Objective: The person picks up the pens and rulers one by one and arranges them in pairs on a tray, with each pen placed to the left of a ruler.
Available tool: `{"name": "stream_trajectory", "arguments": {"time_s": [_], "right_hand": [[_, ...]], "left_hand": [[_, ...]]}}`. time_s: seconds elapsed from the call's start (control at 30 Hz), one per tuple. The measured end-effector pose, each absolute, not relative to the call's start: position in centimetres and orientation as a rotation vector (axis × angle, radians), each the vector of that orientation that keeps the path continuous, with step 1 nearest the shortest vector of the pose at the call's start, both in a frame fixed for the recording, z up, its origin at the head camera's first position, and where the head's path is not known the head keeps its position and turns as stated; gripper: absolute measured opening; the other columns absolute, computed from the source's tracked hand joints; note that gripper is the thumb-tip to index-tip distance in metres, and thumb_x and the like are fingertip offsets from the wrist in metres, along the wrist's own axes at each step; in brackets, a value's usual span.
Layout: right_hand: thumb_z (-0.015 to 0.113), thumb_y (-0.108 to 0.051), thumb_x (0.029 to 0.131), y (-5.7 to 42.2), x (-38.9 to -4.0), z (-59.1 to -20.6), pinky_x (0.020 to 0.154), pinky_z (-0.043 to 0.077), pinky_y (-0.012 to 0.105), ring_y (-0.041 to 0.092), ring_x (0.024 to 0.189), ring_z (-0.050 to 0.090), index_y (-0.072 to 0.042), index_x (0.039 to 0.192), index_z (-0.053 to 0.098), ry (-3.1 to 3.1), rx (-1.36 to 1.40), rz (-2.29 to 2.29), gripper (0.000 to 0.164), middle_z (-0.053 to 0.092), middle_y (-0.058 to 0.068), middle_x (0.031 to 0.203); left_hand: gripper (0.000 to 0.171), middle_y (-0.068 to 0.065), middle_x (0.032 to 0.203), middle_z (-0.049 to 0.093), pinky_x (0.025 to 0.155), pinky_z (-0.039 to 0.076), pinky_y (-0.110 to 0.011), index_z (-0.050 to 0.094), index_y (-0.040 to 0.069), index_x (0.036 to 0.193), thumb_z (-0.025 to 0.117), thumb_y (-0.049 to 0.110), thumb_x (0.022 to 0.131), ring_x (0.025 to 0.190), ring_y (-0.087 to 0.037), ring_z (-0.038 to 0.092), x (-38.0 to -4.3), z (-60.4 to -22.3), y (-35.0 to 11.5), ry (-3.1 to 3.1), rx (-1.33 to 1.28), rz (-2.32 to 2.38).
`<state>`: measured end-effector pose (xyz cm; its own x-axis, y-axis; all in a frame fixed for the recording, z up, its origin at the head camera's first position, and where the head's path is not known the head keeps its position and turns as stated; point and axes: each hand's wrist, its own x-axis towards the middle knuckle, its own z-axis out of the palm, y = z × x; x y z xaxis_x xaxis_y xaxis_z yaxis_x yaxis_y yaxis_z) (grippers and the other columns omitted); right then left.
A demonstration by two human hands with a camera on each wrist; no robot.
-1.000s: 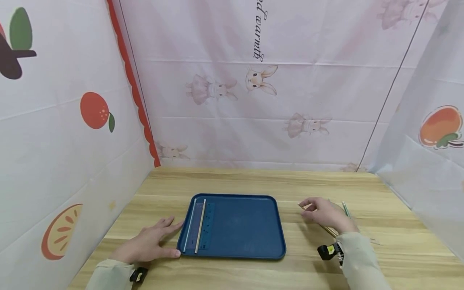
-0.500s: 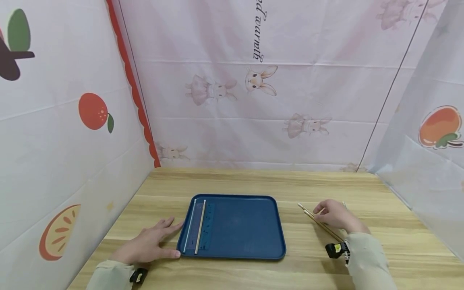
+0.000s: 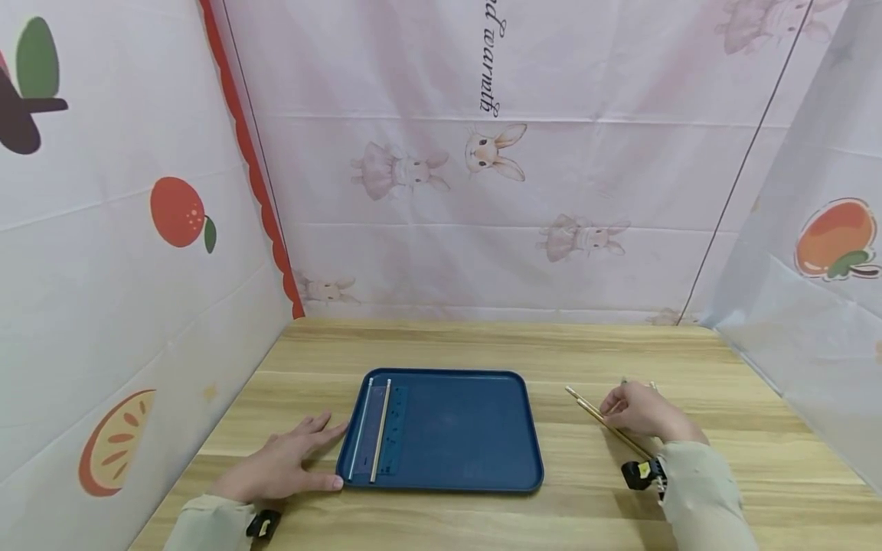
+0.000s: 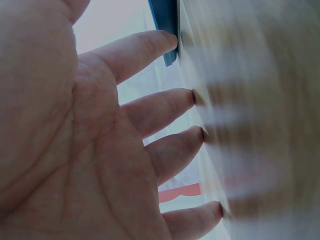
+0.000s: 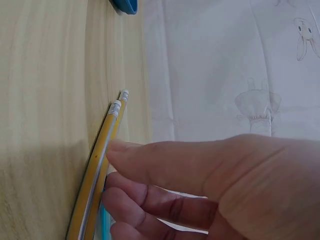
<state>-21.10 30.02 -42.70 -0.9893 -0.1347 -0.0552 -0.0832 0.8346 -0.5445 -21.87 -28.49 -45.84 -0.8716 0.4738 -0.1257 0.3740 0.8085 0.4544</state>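
My right hand (image 3: 644, 413) is over two yellow pencils on the table, fingers bent and thumb tip right at the shafts. In the right wrist view the nearer pencil (image 5: 90, 185) and the farther pencil (image 5: 124, 97) lie side by side, white erasers at the ends. I cannot tell whether the fingers pinch one. My left hand (image 3: 285, 459) lies with fingers spread at the left edge of a dark blue tray (image 3: 468, 432), thumb at its front corner. In the tray, a pale blue pencil (image 3: 361, 428) and a yellow pencil (image 3: 381, 432) lie beside and over a blue ruler (image 3: 394, 440).
Partly hidden behind my right hand is another pencil (image 3: 653, 386); a turquoise shaft (image 5: 105, 220) shows beyond the fingertips in the right wrist view. The wooden table (image 3: 482, 344) is walled in by printed cloth (image 3: 441, 260) at the back and both sides.
My right hand has drawn back to the right along the yellow pencils, baring their eraser ends, and its fingers have drawn together slightly. The left hand and tray stay put.
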Motion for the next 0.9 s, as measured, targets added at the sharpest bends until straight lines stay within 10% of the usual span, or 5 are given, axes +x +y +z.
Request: {"name": "stream_trajectory", "arguments": {"time_s": [0.9], "right_hand": [[0.076, 0.010, 0.075, 29.0, -20.9, -43.1, 0.064, 0.046, 0.032, 0.018, 0.071, 0.055, -0.003, 0.093, 0.074, 2.969, -0.054, -0.776, 0.022, 0.069, 0.004, 0.082]], "left_hand": [[0.097, -0.030, 0.174, 0.027, 0.107, 0.016, -0.095, 0.043, 0.020, 0.166, 0.083, 0.060, 0.087, 0.159, -0.062, 0.019, -21.9, -45.9, -28.4, 2.758, 0.659, 0.637]]}}
